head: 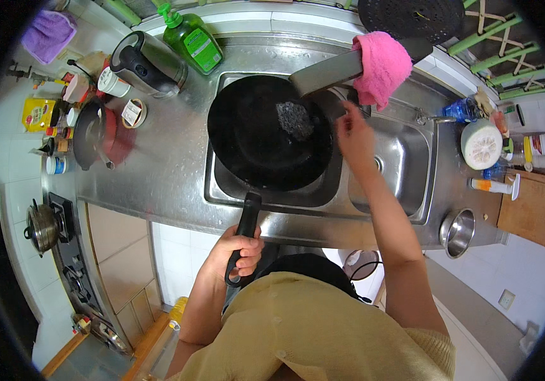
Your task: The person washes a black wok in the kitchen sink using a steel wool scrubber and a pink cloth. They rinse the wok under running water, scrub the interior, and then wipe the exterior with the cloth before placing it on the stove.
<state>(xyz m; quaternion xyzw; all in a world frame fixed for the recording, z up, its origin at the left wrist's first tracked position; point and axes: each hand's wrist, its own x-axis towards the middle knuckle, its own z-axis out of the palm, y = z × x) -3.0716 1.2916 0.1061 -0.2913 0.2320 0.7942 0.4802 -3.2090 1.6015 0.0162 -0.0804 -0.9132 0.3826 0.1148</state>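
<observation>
A black wok [253, 138] rests over the left basin of the steel double sink [277, 202]. My left hand [239, 250] is wrapped around its black handle [249, 214], which points towards my body. Inside the wok, on its right side, lies a dark steel-wool scrubber [295, 120]. My right hand [355, 135] is just off the wok's right rim, slightly blurred, with bent fingers and nothing visible in them. Above it, a pink cloth [383, 69] hangs over a broad grey bar [327, 72], apparently a tap spout, whose end reaches over the wok.
Left of the sink stand an electric kettle [148, 64], a green pump bottle [194, 40] and a red-and-black pan [96, 133]. On the right are a cut winter melon [482, 144], a steel bowl [458, 232] and a spray bottle [491, 185]. A gas stove [72, 262] is at far left.
</observation>
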